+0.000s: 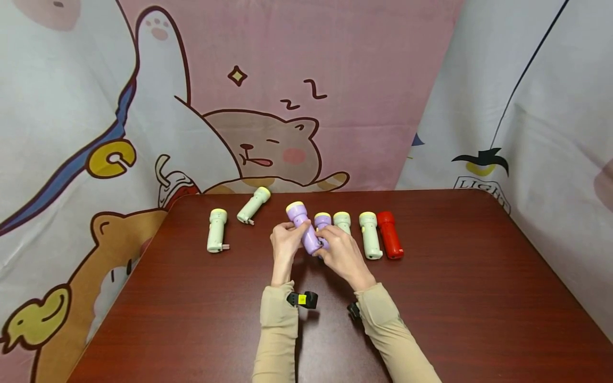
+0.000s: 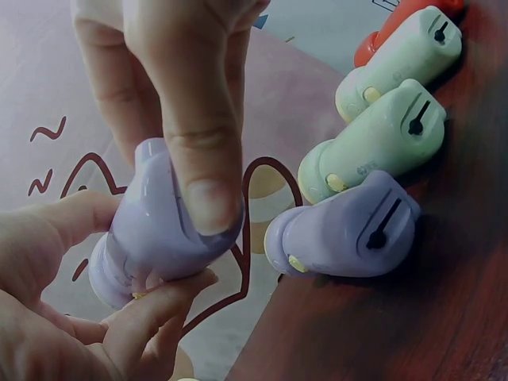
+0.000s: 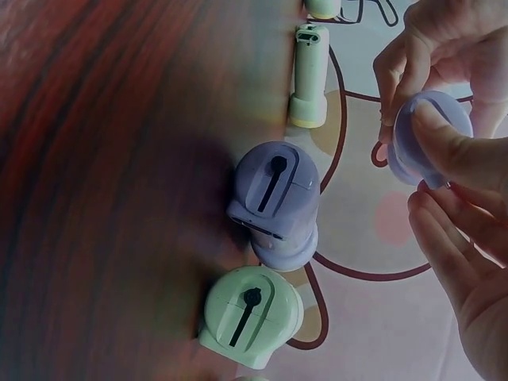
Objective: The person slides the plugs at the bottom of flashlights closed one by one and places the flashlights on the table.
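Note:
A purple flashlight (image 1: 304,227) is held tilted above the table, its wide head up and away. My left hand (image 1: 286,242) grips its barrel between thumb and fingers, as the left wrist view shows. My right hand (image 1: 341,250) pinches its tail end, the thumb (image 2: 210,202) lying on the end cap and the fingers behind. In the right wrist view the thumb covers much of the held flashlight's end (image 3: 454,111). Just behind the right hand lies a second purple flashlight (image 2: 341,230), partly hidden in the head view.
Right of these lie a pale green flashlight (image 1: 342,219), another green one (image 1: 371,236) and a red flashlight (image 1: 390,236). To the left are two green flashlights (image 1: 217,231) (image 1: 254,206) with small tabs sticking out at their tails. A patterned cloth (image 1: 373,106) hangs behind the brown table (image 1: 191,319).

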`<state>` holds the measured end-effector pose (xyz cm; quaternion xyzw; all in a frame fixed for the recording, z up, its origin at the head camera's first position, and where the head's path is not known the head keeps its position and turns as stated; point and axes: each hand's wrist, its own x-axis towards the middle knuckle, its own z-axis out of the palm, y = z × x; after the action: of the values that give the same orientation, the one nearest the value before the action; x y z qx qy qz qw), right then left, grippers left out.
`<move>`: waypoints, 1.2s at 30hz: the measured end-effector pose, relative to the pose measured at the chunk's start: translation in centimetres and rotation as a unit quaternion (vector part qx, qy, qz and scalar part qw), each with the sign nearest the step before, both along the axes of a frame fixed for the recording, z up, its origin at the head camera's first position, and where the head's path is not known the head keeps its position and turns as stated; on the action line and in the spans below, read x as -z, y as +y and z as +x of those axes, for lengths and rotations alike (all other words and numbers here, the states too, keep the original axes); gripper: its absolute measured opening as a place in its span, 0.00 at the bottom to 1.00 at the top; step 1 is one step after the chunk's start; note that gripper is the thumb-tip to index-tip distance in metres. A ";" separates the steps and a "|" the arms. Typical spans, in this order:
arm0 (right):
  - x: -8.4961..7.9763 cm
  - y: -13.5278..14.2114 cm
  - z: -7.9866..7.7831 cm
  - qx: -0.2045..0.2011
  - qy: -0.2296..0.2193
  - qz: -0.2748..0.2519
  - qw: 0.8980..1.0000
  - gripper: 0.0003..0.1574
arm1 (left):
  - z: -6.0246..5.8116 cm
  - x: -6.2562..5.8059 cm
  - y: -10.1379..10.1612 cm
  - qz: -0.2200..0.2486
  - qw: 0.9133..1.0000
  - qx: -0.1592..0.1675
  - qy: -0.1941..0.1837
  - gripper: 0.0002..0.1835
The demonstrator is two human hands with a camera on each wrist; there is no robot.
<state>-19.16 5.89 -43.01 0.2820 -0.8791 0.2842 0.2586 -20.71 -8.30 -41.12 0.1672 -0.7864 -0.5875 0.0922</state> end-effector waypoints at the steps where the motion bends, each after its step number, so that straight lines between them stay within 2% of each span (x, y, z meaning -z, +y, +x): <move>1: 0.0 0.0 0.0 0.001 0.002 0.000 1.000 0.23 | 0.0 0.0 0.0 0.003 1.000 0.000 0.000 0.22; 13: 0.3 0.0 -0.1 0.008 0.010 0.008 1.000 0.26 | -0.3 0.1 0.1 0.001 1.000 -0.004 -0.007 0.21; 24: 0.4 0.2 -0.5 0.011 -0.042 0.051 0.998 0.29 | -0.9 0.4 -0.7 -0.074 0.997 -0.012 0.015 0.21; 27: 0.3 0.7 -0.7 0.027 -0.043 0.063 0.997 0.28 | -1.2 0.5 -0.8 -0.096 0.995 -0.016 0.003 0.22; 31: 0.2 1.6 -1.2 0.068 -0.040 0.075 0.994 0.27 | -1.8 0.8 -1.1 -0.134 0.991 -0.014 -0.021 0.22; 36: 0.5 2.4 -1.7 0.123 -0.091 0.084 0.985 0.26 | -2.5 1.5 -1.4 -0.192 0.980 0.000 -0.053 0.20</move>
<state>-20.81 8.28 -43.51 0.1652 -0.9477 0.1997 0.1863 -23.17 -9.70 -42.58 0.1774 -0.8885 -0.4154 0.0806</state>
